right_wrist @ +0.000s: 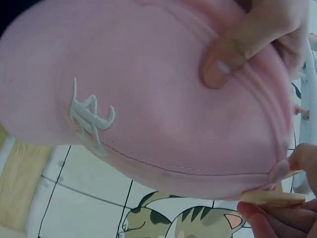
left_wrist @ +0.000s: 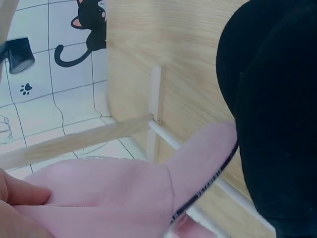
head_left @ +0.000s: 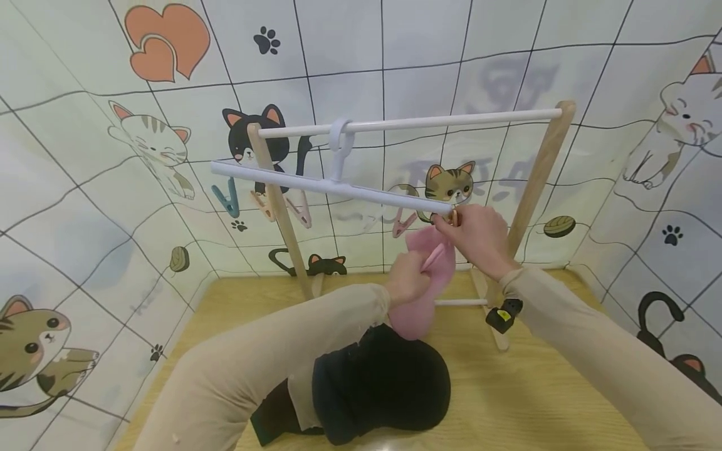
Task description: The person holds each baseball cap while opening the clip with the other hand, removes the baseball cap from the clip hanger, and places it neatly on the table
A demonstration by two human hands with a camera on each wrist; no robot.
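A pink baseball cap (head_left: 414,316) hangs under the right end of a pale hanger bar (head_left: 282,181). My left hand (head_left: 407,279) grips its folded body; in the right wrist view the left thumb (right_wrist: 218,74) presses on the fabric beside white embroidery. My right hand (head_left: 479,238) pinches a light yellow clip (right_wrist: 272,198) at the bar's end, and the clip's tip meets the cap's edge. In the left wrist view the cap's peak (left_wrist: 203,153) shows a dark lettered trim and points toward a black cap (left_wrist: 277,114).
A wooden rack (head_left: 536,175) with a white rail (head_left: 423,124) carries the hanger by its hook. A teal clip (head_left: 227,199), an orange clip (head_left: 262,205) and pink clips (head_left: 300,208) dangle from the bar. Dark caps (head_left: 389,382) lie on the wooden table (head_left: 536,388).
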